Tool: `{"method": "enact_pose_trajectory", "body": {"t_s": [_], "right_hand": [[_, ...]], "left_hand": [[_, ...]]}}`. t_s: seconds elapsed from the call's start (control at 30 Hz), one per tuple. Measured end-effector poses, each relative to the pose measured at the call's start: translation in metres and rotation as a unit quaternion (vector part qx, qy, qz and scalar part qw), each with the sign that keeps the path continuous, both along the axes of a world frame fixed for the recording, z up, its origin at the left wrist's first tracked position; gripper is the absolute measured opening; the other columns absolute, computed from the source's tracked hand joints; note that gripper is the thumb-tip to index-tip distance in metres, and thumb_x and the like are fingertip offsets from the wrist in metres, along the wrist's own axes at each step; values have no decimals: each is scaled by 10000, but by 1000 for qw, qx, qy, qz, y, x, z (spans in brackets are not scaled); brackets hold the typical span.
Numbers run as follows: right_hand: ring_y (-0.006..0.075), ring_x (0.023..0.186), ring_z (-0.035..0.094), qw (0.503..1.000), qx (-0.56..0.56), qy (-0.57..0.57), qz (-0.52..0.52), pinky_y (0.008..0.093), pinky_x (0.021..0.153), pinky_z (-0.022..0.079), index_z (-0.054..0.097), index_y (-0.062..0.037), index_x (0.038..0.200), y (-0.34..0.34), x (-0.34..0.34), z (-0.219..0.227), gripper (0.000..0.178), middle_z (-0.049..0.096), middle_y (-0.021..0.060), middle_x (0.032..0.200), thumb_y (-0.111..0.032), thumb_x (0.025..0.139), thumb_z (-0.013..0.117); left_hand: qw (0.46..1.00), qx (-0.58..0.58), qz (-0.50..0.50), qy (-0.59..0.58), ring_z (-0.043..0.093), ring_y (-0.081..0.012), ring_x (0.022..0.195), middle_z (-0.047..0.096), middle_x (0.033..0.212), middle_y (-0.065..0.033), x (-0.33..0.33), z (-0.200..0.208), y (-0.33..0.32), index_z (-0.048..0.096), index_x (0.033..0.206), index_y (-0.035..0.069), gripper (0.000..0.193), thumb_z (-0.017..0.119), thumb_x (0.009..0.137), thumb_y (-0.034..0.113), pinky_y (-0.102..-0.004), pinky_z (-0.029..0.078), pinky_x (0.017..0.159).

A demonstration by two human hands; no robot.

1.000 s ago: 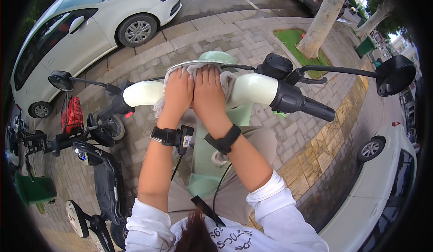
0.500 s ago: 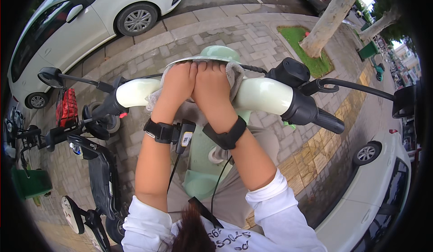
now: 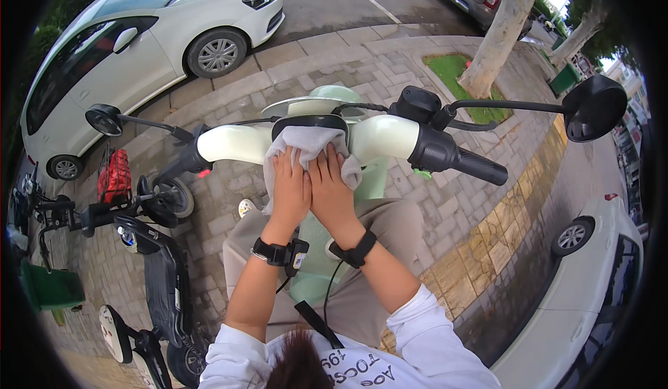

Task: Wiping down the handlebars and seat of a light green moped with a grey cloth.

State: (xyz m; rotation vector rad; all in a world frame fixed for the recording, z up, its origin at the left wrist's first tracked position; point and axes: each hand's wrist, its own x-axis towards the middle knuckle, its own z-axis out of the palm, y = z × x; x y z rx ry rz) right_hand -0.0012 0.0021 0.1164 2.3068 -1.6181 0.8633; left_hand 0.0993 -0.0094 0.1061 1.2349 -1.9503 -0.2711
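A grey cloth [image 3: 306,138] lies bunched over the middle of a pale green scooter's handlebar [image 3: 384,138], covering much of its dark dashboard panel [image 3: 309,120]. Side by side on the cloth's near part rest my left hand [image 3: 290,191] and my right hand [image 3: 330,188]. Both have their fingers stretched out flat, pointing away from me, and they press on the cloth without gripping it. Cream-coloured covers run out from the centre to the black right grip [image 3: 480,166] and the left grip [image 3: 179,164]. Below the cloth, the near side of the steering column is partly hidden by my hands.
Black mirrors stick out at the left [image 3: 104,120] and right [image 3: 595,108]. A black electric scooter [image 3: 167,291] and a red basket [image 3: 115,177] stand at left. White cars are parked far left [image 3: 149,48] and near right [image 3: 557,319]. A tree trunk [image 3: 502,34] rises beyond.
Both hands and the cloth have moved toward me from the dashboard's far edge. My fingers, bent over that edge before, now lie flat, and the panel's dark top shows.
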Motion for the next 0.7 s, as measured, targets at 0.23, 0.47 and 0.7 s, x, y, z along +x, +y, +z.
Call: {"method": "enact_pose_trajectory", "body": {"t_s": [0.23, 0.47, 0.7], "right_hand": [[323, 1190, 281, 1000, -3, -29, 1, 402, 1002, 206, 382, 70, 1146, -30, 4, 17, 406, 386, 188, 1200, -141, 799, 394], [323, 1193, 274, 1000, 8, 3, 2, 412, 1014, 162, 372, 61, 1164, -40, 12, 22, 438, 378, 185, 1210, -158, 785, 395], [261, 1196, 305, 1000, 2, 20, 7, 387, 1009, 170, 409, 5, 1170, 3, 3, -12, 440, 394, 121, 1237, -156, 761, 437]], "left_hand": [[1000, -5, -6, -21, 204, -422, 1189, 226, 1293, -245, 6, 20, -40, 263, 1228, -56, 477, 386, 782, 64, -476, 129, 995], [1000, 9, 9, -7, 208, -429, 1186, 231, 1291, -239, 14, 22, -48, 242, 1231, -57, 481, 385, 787, 61, -503, 129, 987], [999, 6, 34, -42, 206, -460, 1170, 192, 1297, -267, 8, -6, 5, 248, 1214, -84, 505, 420, 757, 45, -518, 137, 980]]}}
